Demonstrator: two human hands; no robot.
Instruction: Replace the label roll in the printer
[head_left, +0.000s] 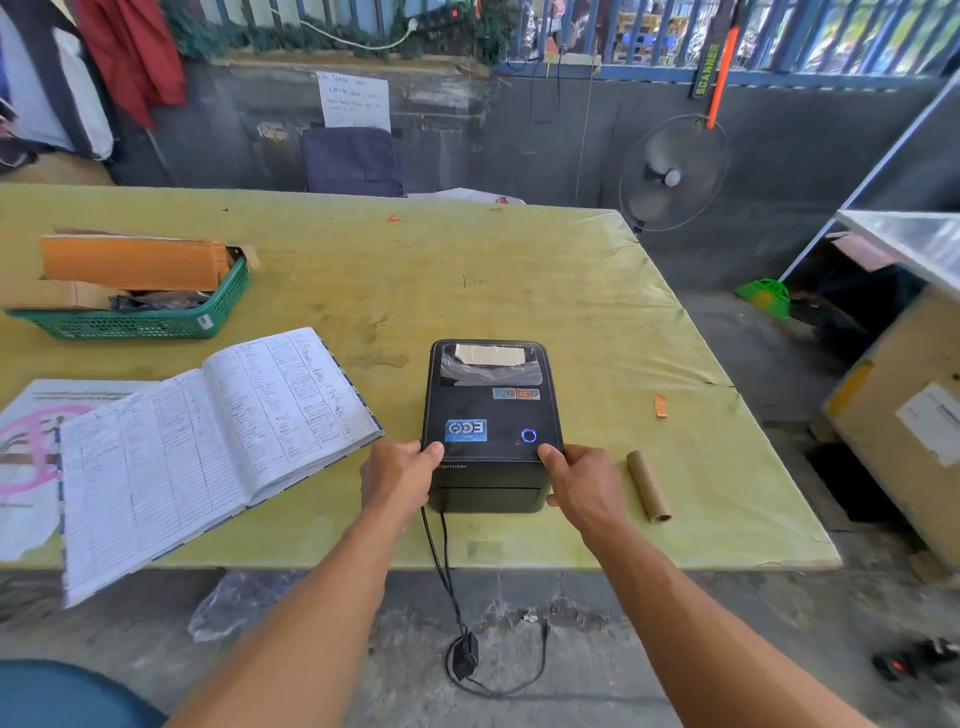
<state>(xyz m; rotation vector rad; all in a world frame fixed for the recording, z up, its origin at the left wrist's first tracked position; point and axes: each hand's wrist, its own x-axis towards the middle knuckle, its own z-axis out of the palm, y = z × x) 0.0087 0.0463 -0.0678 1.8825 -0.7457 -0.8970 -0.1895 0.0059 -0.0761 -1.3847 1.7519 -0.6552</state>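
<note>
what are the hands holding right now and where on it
Both hands grip the black label printer at its near end: left hand on its left side, right hand on its right side.

There is one camera, worn on the person's head. It looks forward and down, close over the near edge of the worktop (519, 270), with a wall and fence far behind.

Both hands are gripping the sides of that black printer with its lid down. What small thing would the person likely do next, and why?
Probably lift the lid open. The left hand and right hand hold the printer at its front corners, its lid is closed, and an empty cardboard core lies beside it, so a roll may still need loading.
</note>
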